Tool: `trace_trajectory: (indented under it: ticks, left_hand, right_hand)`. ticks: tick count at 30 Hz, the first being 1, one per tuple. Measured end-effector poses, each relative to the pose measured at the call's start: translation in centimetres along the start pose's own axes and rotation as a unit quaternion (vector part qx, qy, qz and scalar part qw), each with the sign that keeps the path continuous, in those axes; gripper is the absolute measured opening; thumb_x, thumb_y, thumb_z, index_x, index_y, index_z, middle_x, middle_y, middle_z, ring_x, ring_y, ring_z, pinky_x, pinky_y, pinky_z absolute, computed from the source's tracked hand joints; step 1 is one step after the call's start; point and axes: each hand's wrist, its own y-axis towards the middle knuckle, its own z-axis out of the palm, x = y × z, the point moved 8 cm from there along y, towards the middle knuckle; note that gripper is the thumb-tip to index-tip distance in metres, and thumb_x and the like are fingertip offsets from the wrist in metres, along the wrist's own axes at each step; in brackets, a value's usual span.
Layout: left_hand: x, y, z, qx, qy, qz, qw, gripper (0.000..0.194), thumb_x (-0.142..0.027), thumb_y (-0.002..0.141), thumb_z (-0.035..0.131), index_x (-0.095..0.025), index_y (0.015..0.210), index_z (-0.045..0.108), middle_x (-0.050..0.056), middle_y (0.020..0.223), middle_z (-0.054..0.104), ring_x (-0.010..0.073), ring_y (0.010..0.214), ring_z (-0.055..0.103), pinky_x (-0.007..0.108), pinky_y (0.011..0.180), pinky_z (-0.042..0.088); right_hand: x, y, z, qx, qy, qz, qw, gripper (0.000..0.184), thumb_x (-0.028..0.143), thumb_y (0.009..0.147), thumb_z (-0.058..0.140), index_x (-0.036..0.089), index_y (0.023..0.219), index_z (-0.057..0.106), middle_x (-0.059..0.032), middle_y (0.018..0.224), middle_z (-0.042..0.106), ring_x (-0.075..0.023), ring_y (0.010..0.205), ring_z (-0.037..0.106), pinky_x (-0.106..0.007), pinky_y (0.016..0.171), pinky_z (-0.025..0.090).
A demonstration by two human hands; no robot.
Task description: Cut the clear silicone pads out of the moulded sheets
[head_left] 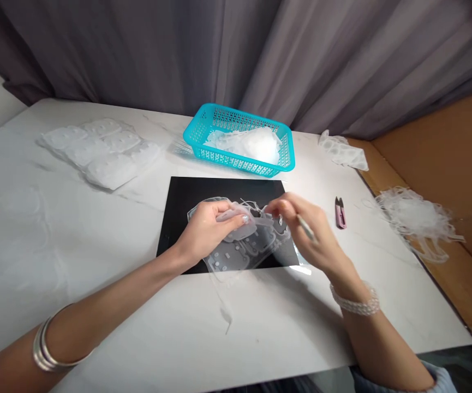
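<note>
My left hand [213, 226] is closed on a translucent white, rounded soft piece [239, 230], thumb on top. My right hand [303, 226] is closed in a pinch at a thin translucent strip [263, 221] stretching from that piece. A slim pale tool [307, 229], its kind unclear, is tucked in the right hand, with one end sticking out. Under both hands, a clear moulded sheet [236, 254] with cut-out outlines and small raised bits lies on a black mat [178, 202]. Thin trailing scraps hang from it toward me. The right fingertips are partly hidden.
Behind the mat stands a turquoise basket [236, 161] holding white translucent pieces. Moulded sheets [100, 150] lie at the left. On the right are pink-handled thread snips [340, 213], a tangled heap of clear scraps [416, 215], another sheet [342, 152] and a cardboard box [452, 147].
</note>
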Motion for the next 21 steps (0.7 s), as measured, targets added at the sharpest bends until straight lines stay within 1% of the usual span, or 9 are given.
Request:
trace_trajectory:
  ticks: [2,3,4,6,9,12,15,19,21]
  left_hand:
    - [-0.2,-0.1,0.1,0.006,0.007,0.005,1.0,0.019,-0.035,0.083,0.065,-0.02,0.091,0.075,0.002,0.088,0.07,0.017,0.084,0.064,0.027,0.075,0.048]
    - [-0.4,-0.1,0.2,0.008,0.015,0.012,1.0,0.019,-0.035,0.083,0.065,-0.02,0.091,0.074,0.001,0.087,0.069,0.017,0.084,0.064,0.026,0.074,0.047]
    - [-0.6,-0.1,0.2,0.01,0.026,0.019,0.999,0.019,-0.034,0.084,0.064,-0.02,0.091,0.074,0.002,0.087,0.069,0.017,0.084,0.063,0.026,0.074,0.047]
    - [-0.9,-0.1,0.2,0.011,0.056,0.032,0.998,0.019,-0.035,0.084,0.063,-0.02,0.091,0.074,0.001,0.086,0.068,0.017,0.083,0.062,0.026,0.072,0.046]
    - [-1.1,-0.1,0.2,0.01,0.103,0.047,0.994,0.018,-0.034,0.085,0.062,-0.021,0.088,0.074,0.001,0.084,0.067,0.0166,0.081,0.06,0.026,0.07,0.044]
    - [-1.2,-0.1,0.3,0.01,0.13,0.054,0.99,0.018,-0.033,0.086,0.061,-0.021,0.084,0.073,0.001,0.084,0.067,0.0167,0.081,0.061,0.026,0.07,0.043]
    - [-1.0,-0.2,0.4,0.008,0.124,0.047,0.991,0.018,-0.034,0.086,0.06,-0.022,0.088,0.074,0.0,0.081,0.067,0.0166,0.078,0.06,0.026,0.069,0.043]
    - [-1.1,-0.4,0.1,-0.023,0.113,0.054,0.992,0.018,-0.037,0.082,0.065,-0.022,0.084,0.075,0.004,0.101,0.063,0.0187,0.091,0.059,0.027,0.076,0.047]
    - [-1.1,-0.4,0.4,-0.013,0.098,0.062,0.993,0.017,-0.037,0.08,0.069,-0.022,0.084,0.076,0.005,0.107,0.058,0.0188,0.097,0.057,0.028,0.082,0.047]
  right_hand:
    - [0.1,0.0,1.7,0.068,-0.02,0.006,0.997,0.03,0.034,0.101,0.041,0.02,0.088,0.065,-0.0027,0.074,0.065,-0.0141,0.065,0.058,-0.027,0.063,0.043]
    - [0.2,0.0,2.1,0.08,-0.023,0.007,0.996,0.026,0.033,0.099,0.045,0.02,0.089,0.065,-0.0013,0.07,0.065,-0.0127,0.06,0.056,-0.026,0.06,0.042]
    - [0.3,0.0,2.3,0.081,-0.024,0.008,0.996,0.021,0.031,0.097,0.049,0.019,0.088,0.065,-0.0004,0.069,0.065,-0.0117,0.057,0.054,-0.025,0.059,0.042]
    - [0.2,0.1,2.4,0.072,-0.014,0.021,0.997,0.012,0.028,0.092,0.057,0.019,0.092,0.066,-0.0004,0.075,0.069,-0.0109,0.057,0.054,-0.024,0.058,0.043]
    - [-0.2,0.1,2.4,0.079,-0.007,0.034,0.996,0.012,0.022,0.089,0.058,0.019,0.096,0.067,-0.0023,0.085,0.072,-0.0125,0.064,0.06,-0.024,0.061,0.046]
    - [-0.3,0.0,2.7,0.102,-0.044,0.024,0.993,0.012,0.017,0.087,0.057,0.02,0.09,0.068,0.0,0.072,0.07,-0.0117,0.057,0.057,-0.024,0.058,0.042]
    - [-0.1,-0.2,2.9,0.097,-0.085,0.01,0.992,0.011,0.017,0.087,0.057,0.021,0.087,0.067,0.0016,0.063,0.065,-0.0106,0.051,0.052,-0.024,0.055,0.037]
    - [-0.1,-0.4,3.0,0.069,-0.102,0.012,0.992,0.011,0.014,0.084,0.055,0.021,0.085,0.064,0.0022,0.059,0.061,-0.0103,0.049,0.047,-0.024,0.053,0.034]
    - [-0.4,-0.3,2.9,0.057,-0.084,0.028,0.994,0.012,0.012,0.08,0.055,0.02,0.082,0.064,0.003,0.058,0.058,-0.0099,0.048,0.045,-0.023,0.052,0.033]
